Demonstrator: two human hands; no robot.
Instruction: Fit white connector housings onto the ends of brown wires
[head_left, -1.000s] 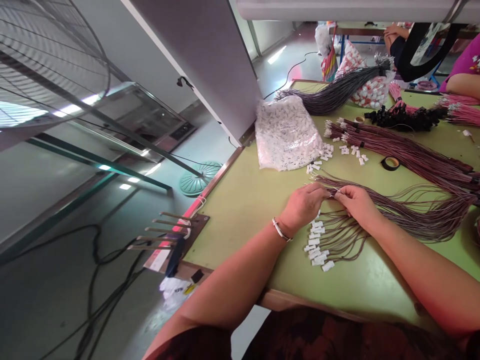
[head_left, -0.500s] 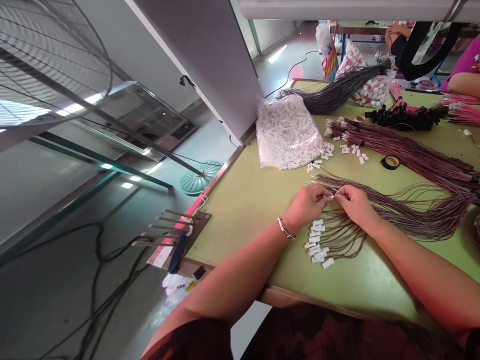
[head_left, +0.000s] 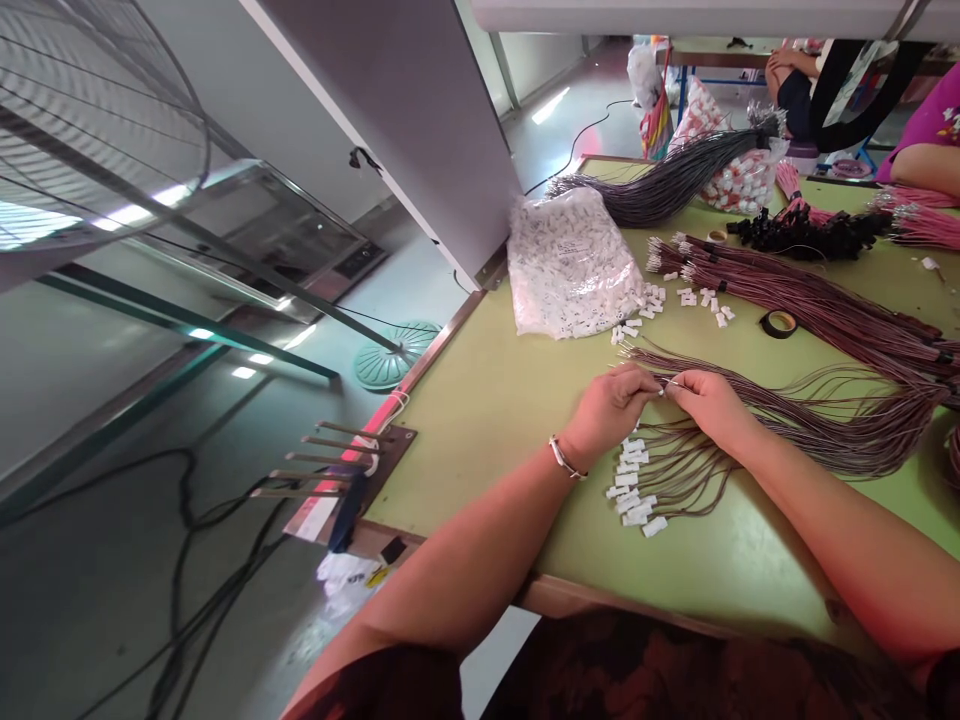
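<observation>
A broad, pale-green desk [head_left: 465, 420] with a brown edge carries the work. To the right of a bulging clear plastic bag [head_left: 574, 265] of white pieces, a thick sheaf of reddish-brown wires [head_left: 810, 300] stretches across the surface; on the bag's near side, a looser spread of thin brown wires [head_left: 840, 430] sweeps off rightward. The wearer's left hand [head_left: 611, 405] and right hand [head_left: 705, 400] come together just nearer than the bag, each closed in a pinch, fingertips almost meeting. A black-sided roll of tape [head_left: 778, 324] lies right of the bag. Nearer than the bag, white plastic connectors on brown leads [head_left: 634, 480] rest in a fanned row; loose white connectors [head_left: 688, 297] scatter off its right edge.

At the left fingertips sits a small white piece [head_left: 661, 392]; the right seemingly grips a pale wire end [head_left: 674, 383]. The step looks like fitting wire into connector; whether it is seated is too small to tell. The next move likely calls for a steady left pinch and a straight, gentle push.
</observation>
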